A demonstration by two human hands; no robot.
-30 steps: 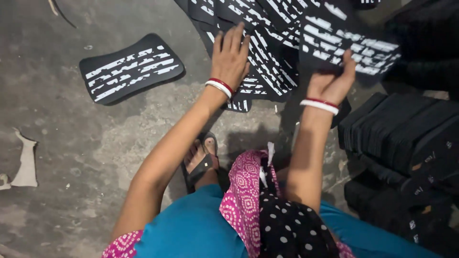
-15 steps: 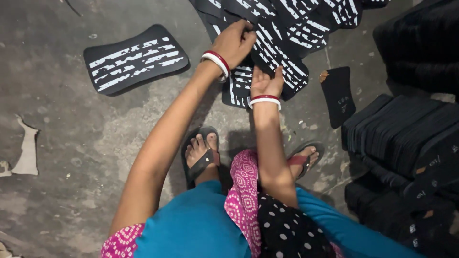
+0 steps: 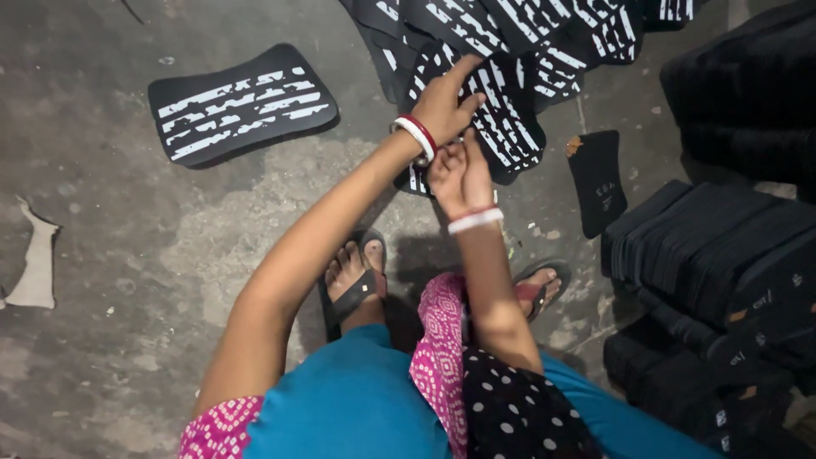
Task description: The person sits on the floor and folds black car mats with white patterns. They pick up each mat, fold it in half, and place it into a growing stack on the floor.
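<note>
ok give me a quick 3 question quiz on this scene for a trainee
1. True or false: the left hand rests on a black sheet with white marks.
2. Where does the lone sheet lie relative to the pile? A) left of it B) on top of it C) under the stack
3. Fill in: the right hand is just ____ the left wrist.

Key: 1 true; 2 A; 3 below

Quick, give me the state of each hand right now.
Left hand: fingers pressed on a black foam sheet with white streaks, grip unclear.
Right hand: pinching that sheet's edge.
</note>
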